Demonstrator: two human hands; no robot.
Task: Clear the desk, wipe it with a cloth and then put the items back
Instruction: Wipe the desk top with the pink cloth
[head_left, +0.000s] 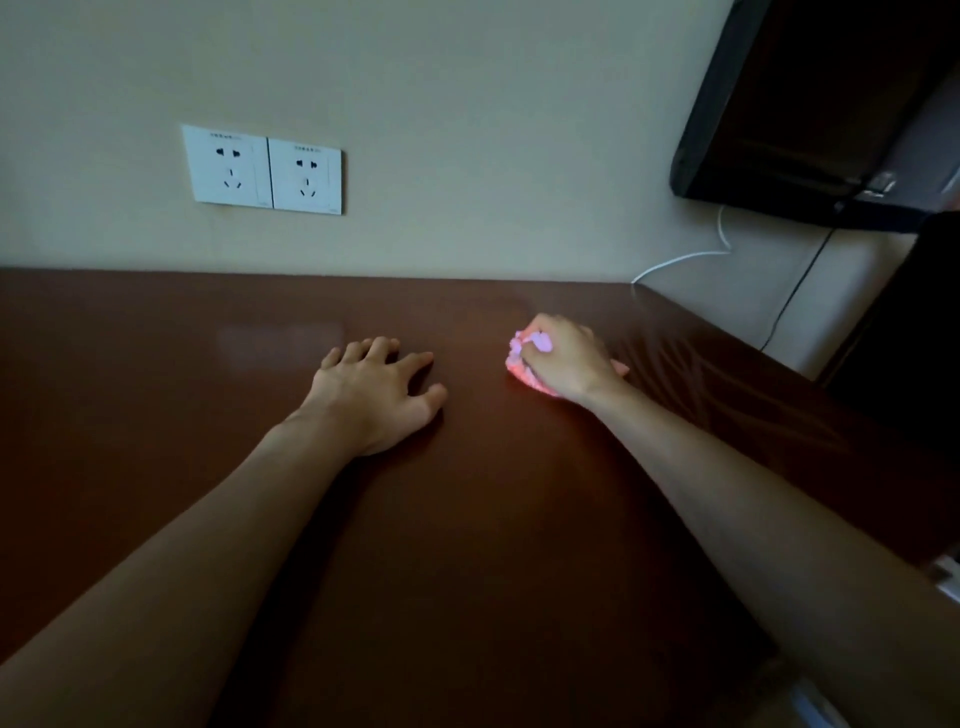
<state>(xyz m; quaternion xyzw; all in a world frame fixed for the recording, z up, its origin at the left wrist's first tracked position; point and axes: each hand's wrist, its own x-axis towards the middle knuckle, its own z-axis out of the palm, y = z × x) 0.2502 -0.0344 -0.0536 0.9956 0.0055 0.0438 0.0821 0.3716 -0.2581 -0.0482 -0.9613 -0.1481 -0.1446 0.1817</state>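
The wiping step is going on. The right hand (563, 358) is curled tight around a bunched pink cloth (524, 364) and presses it on the brown worktop (467, 519), out at 1 o'clock near the far corner. The left hand (374, 395) lies flat with fingers spread, holding nothing. Next, I think, the cloth must rub over the rest of the worktop.

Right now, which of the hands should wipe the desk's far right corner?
Right. The right hand already grips the pink cloth near that corner of the desk; the left hand rests flat, holding nothing.
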